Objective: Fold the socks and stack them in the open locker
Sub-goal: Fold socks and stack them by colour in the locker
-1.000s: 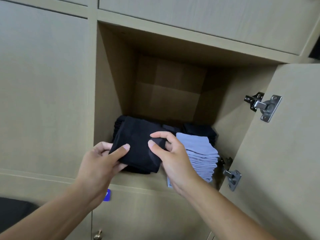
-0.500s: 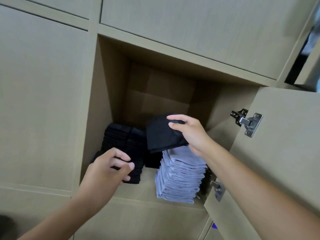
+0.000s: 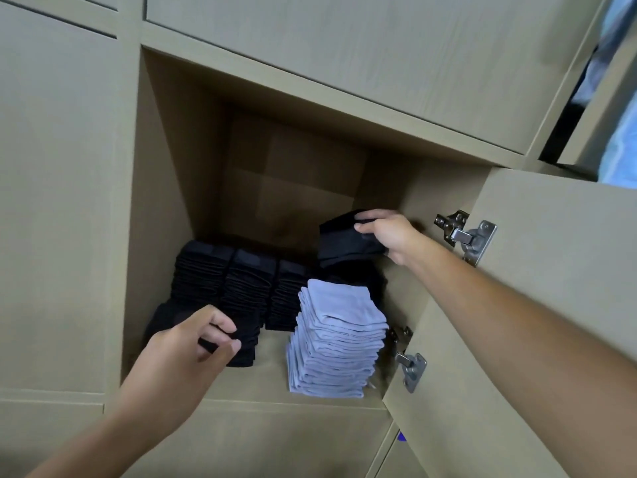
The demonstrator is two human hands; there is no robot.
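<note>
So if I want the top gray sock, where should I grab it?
Probably pinch the top gray sock by its front edge, coming in from the locker's open front. It lies flat atop the gray stack, and the open door crowds its right side.

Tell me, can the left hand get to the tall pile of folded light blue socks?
Probably yes. The left hand hangs at the locker's open front holding nothing, and the tall pile of folded light blue socks stands near the front edge with only bare shelf between them.
</note>
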